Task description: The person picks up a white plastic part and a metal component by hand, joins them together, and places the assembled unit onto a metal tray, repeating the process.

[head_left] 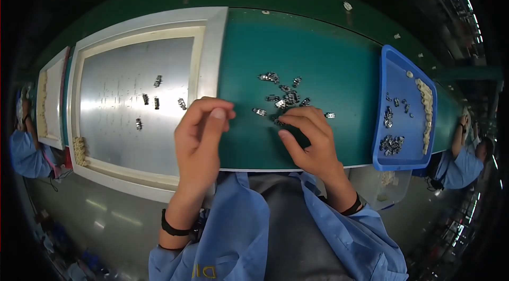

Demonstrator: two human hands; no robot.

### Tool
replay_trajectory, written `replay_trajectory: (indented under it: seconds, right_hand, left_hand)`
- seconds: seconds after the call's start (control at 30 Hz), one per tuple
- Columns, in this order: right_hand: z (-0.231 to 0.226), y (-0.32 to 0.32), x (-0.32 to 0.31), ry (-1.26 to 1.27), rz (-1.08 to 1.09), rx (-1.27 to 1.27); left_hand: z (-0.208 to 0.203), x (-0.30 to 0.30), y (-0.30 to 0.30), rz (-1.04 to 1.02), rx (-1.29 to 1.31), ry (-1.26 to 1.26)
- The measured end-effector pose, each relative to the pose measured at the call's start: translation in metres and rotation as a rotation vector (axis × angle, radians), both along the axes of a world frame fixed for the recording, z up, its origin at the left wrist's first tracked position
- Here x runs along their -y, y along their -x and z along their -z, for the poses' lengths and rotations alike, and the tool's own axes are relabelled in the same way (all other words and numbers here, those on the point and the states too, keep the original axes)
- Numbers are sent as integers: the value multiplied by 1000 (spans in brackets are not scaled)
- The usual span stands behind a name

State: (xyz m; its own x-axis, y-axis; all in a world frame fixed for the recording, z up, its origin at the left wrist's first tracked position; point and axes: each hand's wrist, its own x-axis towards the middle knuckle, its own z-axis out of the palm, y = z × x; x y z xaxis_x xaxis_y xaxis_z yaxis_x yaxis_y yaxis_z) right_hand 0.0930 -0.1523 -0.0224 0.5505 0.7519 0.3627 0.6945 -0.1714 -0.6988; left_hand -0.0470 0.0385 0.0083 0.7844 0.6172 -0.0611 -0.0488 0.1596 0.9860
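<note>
Near the frame's right side, my left hand hovers with its fingers curled and the thumb drawn in against them; whatever they may hold is hidden. My right hand is at the near edge of a loose heap of small dark, shiny parts on the green tabletop. Its thumb and forefinger are apart, and the fingertips touch or nearly touch one small dark part. Several similar small parts lie scattered on the silvery plate inside the white frame to the left.
A blue tray at the right holds more dark parts and a strip of cream-coloured pieces. Cream bits sit in the frame's near-left corner. Below the tray is a clear bin. Other people in blue sit at both far sides.
</note>
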Motion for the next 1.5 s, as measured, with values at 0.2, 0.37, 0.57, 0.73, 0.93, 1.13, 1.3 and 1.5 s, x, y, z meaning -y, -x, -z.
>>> replay_trajectory:
  seconds: [0.2, 0.37, 0.57, 0.73, 0.93, 1.13, 1.3, 1.5]
  right_hand:
    - [4, -25, 29, -10, 138, 185]
    - [7, 17, 60, -269, -266, 102]
    - [44, 73, 90, -183, -528, -183]
    - [112, 81, 103, 210, -180, -266]
    - [135, 95, 84, 271, -239, -239]
    - [153, 111, 87, 243, -627, -122]
    - [152, 115, 100, 300, -680, -192]
    - [113, 116, 122, 186, -646, -161]
  left_hand:
    - [-3, 1, 16, -39, 51, -72]
    - [2, 11, 28, -47, 84, -126]
    - [7, 31, 54, -60, 208, -196]
    - [5, 51, 94, -83, 258, -241]
    - [17, 53, 151, -148, 362, -339]
    - [36, 58, 200, -138, 499, -454]
    - [61, 71, 221, -228, 404, -435]
    - [89, 81, 240, -246, 282, -429]
